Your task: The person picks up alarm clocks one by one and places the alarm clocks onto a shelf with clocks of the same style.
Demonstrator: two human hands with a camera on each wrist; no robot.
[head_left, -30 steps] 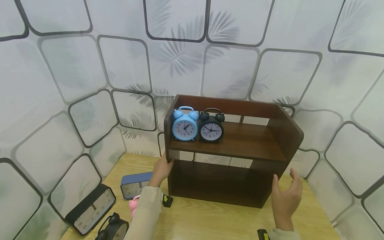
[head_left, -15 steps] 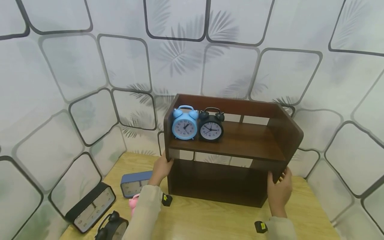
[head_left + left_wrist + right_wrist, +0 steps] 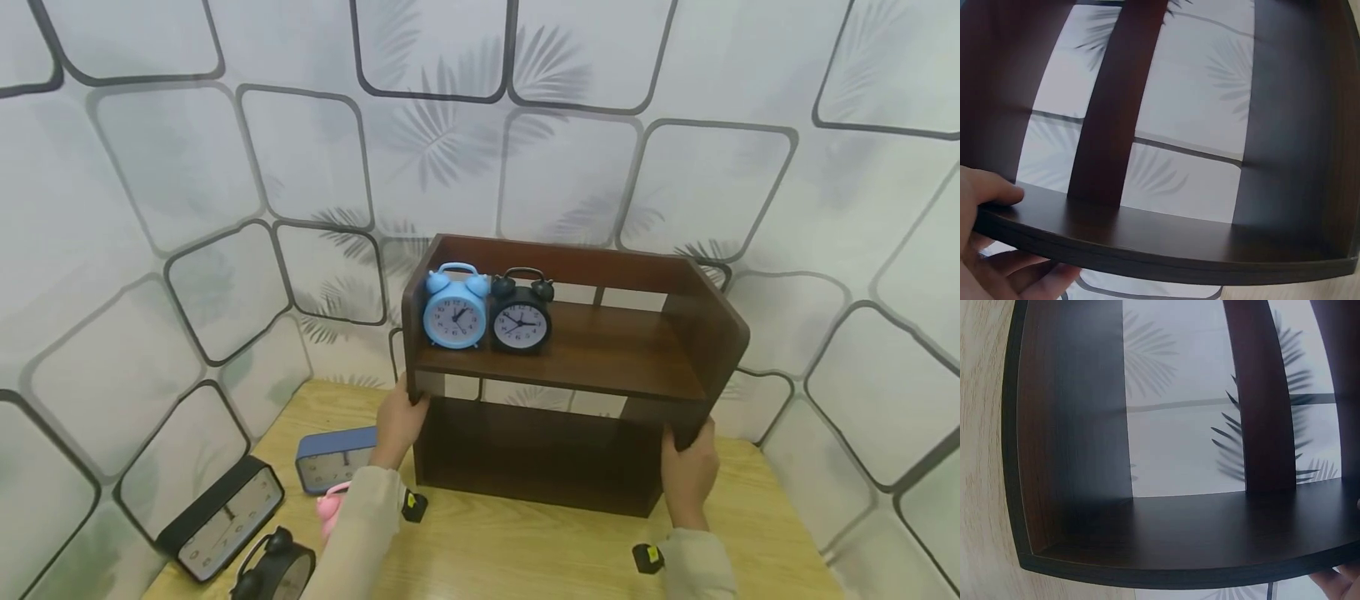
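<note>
A dark brown two-tier wooden shelf (image 3: 622,346) stands on the table in the head view. Its left side panel is gripped by my left hand (image 3: 399,427); in the left wrist view the thumb (image 3: 997,187) lies on the inner face and the fingers (image 3: 1044,278) are outside. My right hand (image 3: 688,477) holds the right side panel at about the same height, and only a bit of its fingers (image 3: 1335,582) shows in the right wrist view. On the upper tier, at the left, a light blue twin-bell alarm clock (image 3: 455,321) stands beside a black twin-bell alarm clock (image 3: 521,323).
Left of the shelf on the wooden table (image 3: 480,550) are a blue rectangular clock (image 3: 333,460), a black rectangular clock (image 3: 225,521), another black twin-bell clock (image 3: 276,571) and a pink object (image 3: 328,510) partly behind my left sleeve. Patterned wall covering (image 3: 577,183) surrounds the table.
My right hand has moved left from beside the shelf and taken hold of its right side panel. My left hand keeps its grip. The head view has shifted slightly.
</note>
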